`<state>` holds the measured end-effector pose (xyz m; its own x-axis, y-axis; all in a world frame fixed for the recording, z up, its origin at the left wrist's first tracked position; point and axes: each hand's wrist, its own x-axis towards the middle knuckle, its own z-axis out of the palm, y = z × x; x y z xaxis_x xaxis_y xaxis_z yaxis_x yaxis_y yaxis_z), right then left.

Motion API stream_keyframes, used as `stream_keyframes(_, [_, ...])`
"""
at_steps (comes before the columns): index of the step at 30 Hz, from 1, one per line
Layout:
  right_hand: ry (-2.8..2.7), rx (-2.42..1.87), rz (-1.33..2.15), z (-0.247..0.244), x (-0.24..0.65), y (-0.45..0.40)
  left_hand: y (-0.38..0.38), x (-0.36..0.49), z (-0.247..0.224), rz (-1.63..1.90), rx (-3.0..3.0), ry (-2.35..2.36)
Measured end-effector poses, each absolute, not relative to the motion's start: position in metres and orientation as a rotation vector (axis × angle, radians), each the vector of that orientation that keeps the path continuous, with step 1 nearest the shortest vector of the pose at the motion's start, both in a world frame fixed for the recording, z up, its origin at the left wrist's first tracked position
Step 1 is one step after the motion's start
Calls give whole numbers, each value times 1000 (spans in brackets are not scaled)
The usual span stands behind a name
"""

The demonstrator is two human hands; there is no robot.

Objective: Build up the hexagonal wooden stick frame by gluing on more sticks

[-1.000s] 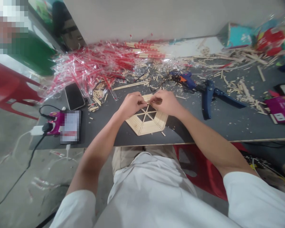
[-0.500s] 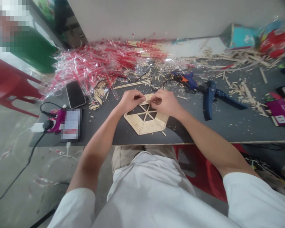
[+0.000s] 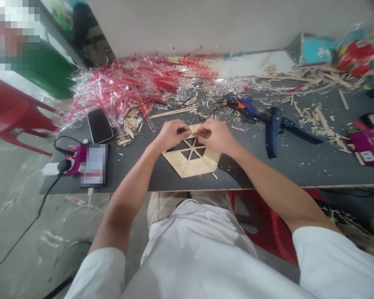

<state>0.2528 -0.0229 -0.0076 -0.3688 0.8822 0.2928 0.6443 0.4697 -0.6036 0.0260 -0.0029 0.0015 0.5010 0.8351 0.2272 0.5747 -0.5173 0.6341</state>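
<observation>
A six-sided frame of pale wooden sticks (image 3: 187, 168) lies flat on the dark table, with spokes crossing at its middle and rows of sticks filling the sections along its near side. At its far side, my left hand (image 3: 174, 133) is closed in a pinch at one end of a short wooden stick (image 3: 192, 136). My right hand (image 3: 214, 133) pinches the other end, its fingers curled down over the frame. Both sets of fingertips are close together, and the right hand covers part of the frame's right side.
Beyond the hands lie a blue glue gun (image 3: 247, 107) and a blue-handled cutter (image 3: 274, 133). Red-and-clear plastic wrappers (image 3: 121, 83) pile up at the back left. Phones (image 3: 99, 124) and a purple power strip (image 3: 75, 160) sit left; stick scraps (image 3: 321, 124) are scattered right.
Both hands stay pinched at the far side of the frame, with hardly any finger movement. The whole view has shifted very slightly.
</observation>
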Motion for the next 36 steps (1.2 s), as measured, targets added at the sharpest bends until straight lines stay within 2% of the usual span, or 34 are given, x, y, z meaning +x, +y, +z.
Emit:
stream_keyframes(8, [-2089, -1303, 585, -5, 251, -25, -11, 31, 4, 662, 2447, 1049])
stream_keyframes(30, [-2024, -1352, 573, -8, 244, -30, -15, 33, 7, 621, 2465, 1042])
stream_keyframes(36, [-2065, -1320, 592, -5, 246, -28, -21, 34, 14, 501, 2659, 1030])
